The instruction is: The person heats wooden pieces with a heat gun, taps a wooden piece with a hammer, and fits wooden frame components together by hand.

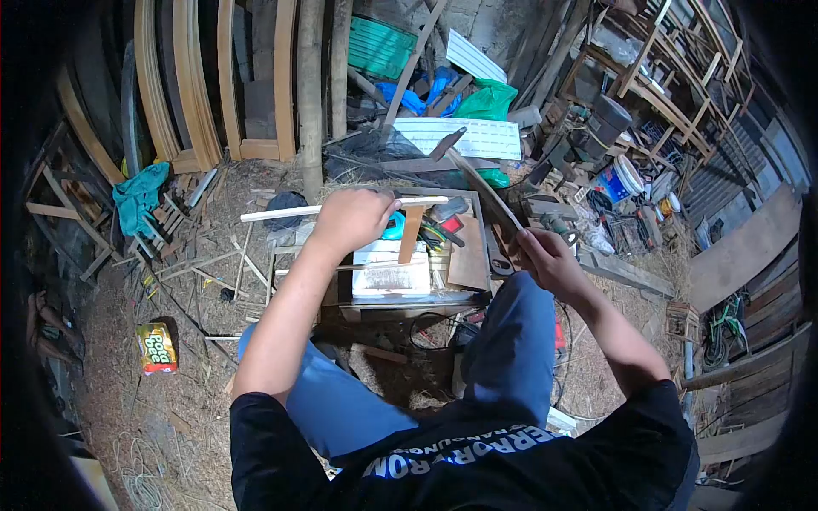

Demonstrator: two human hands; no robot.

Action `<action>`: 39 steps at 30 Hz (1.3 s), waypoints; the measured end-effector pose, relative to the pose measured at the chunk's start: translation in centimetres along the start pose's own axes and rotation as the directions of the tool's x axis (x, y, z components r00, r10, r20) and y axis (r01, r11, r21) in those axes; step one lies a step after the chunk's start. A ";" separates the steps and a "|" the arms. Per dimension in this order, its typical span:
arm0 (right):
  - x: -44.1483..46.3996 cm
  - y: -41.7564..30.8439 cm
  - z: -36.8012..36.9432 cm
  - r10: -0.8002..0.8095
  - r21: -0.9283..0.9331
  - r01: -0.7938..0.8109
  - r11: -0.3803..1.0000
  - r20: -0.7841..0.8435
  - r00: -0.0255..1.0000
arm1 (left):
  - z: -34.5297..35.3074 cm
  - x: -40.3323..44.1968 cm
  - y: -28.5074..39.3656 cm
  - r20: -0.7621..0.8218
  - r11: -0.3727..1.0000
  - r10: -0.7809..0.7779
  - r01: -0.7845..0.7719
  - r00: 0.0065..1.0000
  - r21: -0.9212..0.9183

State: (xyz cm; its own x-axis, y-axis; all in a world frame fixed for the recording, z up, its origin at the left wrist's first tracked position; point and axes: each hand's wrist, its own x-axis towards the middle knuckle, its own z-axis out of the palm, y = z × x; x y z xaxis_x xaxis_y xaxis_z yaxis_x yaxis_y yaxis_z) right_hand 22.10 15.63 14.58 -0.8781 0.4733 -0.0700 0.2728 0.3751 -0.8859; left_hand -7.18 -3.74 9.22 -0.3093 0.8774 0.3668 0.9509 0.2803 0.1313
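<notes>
My left hand (354, 220) is closed around a thin pale wooden strip (281, 213), held roughly level above a low work table (477, 298). A hammer (486, 189) is in my right hand (552, 260), gripped by the handle, its head (447, 143) raised up and to the left. Beneath the strip's right part is a brown wooden slat (411, 234); whether they touch, I cannot tell. On the table lie a blue round object (394, 226), hand tools with green and yellow handles (439, 234), a brown board (469, 255) and a white slab (392, 277).
Wood scraps (247, 272) litter the ground on the left, near a yellow snack bag (157, 347) and a teal cloth (141, 198). Tall wooden frames (192, 85) lean at the back left. A white-and-blue bucket (619, 180) and piled clutter stand on the right.
</notes>
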 end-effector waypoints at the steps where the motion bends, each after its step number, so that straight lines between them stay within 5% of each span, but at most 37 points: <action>1: -0.2 0.0 -0.4 0.003 -0.037 -0.002 0.999 0.020 1.000 | -0.2 0.0 0.1 0.024 1.000 -0.009 0.009 1.000 0.009; 9: -1.2 -0.4 -0.1 -0.065 -0.360 0.075 0.930 0.039 0.997 | -0.9 0.3 0.3 0.068 0.998 -0.041 0.044 0.997 -0.038; 27: -1.1 -0.3 0.8 -0.153 -0.517 0.124 0.847 -0.014 0.988 | -1.4 0.2 0.9 0.103 0.998 -0.047 0.050 0.994 -0.024; 39: -2.1 -2.6 1.3 -0.188 -0.461 0.140 0.876 -0.059 0.980 | -0.9 -0.1 0.8 0.032 0.998 -0.033 0.035 0.999 -0.044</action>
State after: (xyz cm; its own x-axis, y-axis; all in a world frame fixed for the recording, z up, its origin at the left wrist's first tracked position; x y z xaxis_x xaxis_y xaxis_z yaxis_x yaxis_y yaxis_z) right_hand 22.69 12.61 16.44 -0.8891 0.4404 0.1248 0.2970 0.7625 -0.5748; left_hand -6.42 -4.00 10.13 -0.3402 0.8796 0.3325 0.9381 0.2931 0.1845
